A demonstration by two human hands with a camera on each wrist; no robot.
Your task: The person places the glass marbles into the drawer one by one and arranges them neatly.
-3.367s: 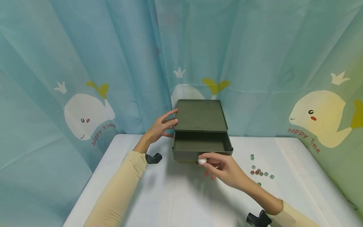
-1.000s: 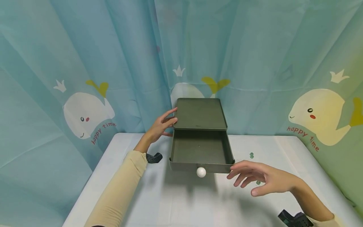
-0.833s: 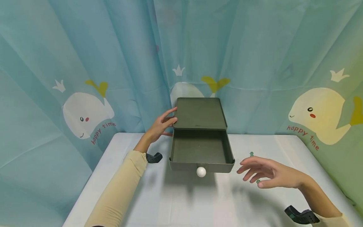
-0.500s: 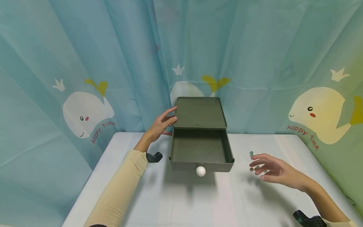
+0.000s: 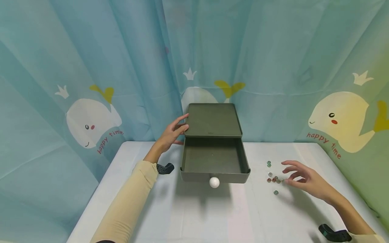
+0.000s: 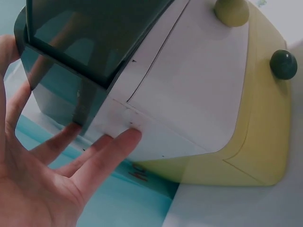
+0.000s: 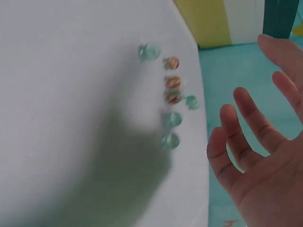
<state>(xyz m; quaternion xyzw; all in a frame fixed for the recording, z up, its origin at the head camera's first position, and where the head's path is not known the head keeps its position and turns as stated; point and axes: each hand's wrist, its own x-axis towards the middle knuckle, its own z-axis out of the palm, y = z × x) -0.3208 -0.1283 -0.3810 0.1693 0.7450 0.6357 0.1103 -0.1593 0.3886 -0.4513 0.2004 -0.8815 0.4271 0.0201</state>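
A small drawer cabinet [image 5: 212,119] with a dark green top stands at the back of the table. Its top drawer [image 5: 231,178] is pulled out, with bare floor inside and a white round knob [image 5: 214,182] on its front. My left hand [image 5: 168,136] rests spread fingers against the cabinet's left side; the left wrist view shows fingertips on the green and white tiers. Over the right of the table hovers my right hand [image 5: 310,182], fingers loosely bent around nothing. Several glass marbles, among them a green marble [image 5: 276,192] and a reddish marble [image 7: 173,82], lie just left of it.
Below the green tier are a white drawer [image 6: 189,80] with a yellow knob [image 6: 232,12] and a yellow drawer [image 6: 265,118] with a dark green knob [image 6: 283,64]. A white cloth [image 5: 209,219] covers the table. Whale-printed curtains [image 5: 267,50] hang behind.
My right hand pulled the top drawer further out by its knob, let go, and moved right to beside the marbles. My left hand has stayed at the cabinet's side.
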